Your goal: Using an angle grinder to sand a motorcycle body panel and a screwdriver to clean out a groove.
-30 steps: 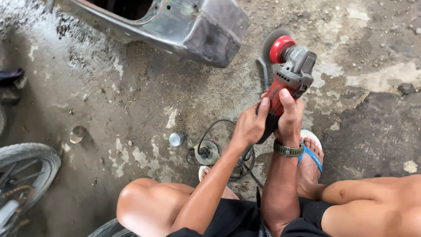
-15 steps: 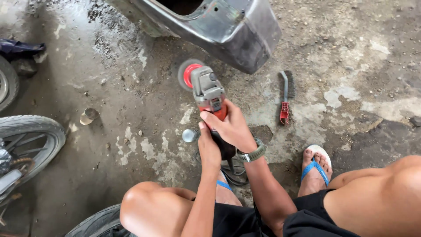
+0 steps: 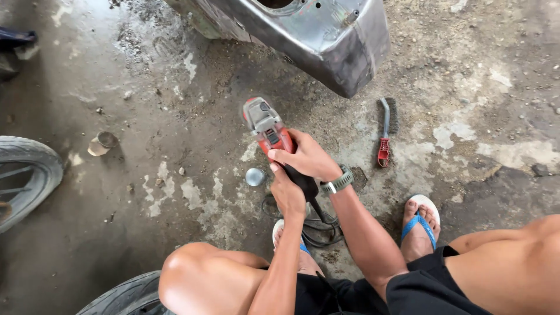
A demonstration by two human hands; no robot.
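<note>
I grip the red angle grinder [image 3: 269,129] mid-floor with both hands: right hand [image 3: 308,158] wrapped on its body, left hand [image 3: 287,189] closed on the rear handle. I'd keep it steady, cord [image 3: 315,224] clear, below the grey metal tank [image 3: 318,35].

Soft, even daylight; the concrete floor [image 3: 175,192] gleams palest toward eleven o'clock, shadows pool dim at seven o'clock, focus sharp, edges slightly bowed.

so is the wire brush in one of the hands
No, the wire brush lies on the concrete floor, apart from both hands holding the angle grinder.
</note>
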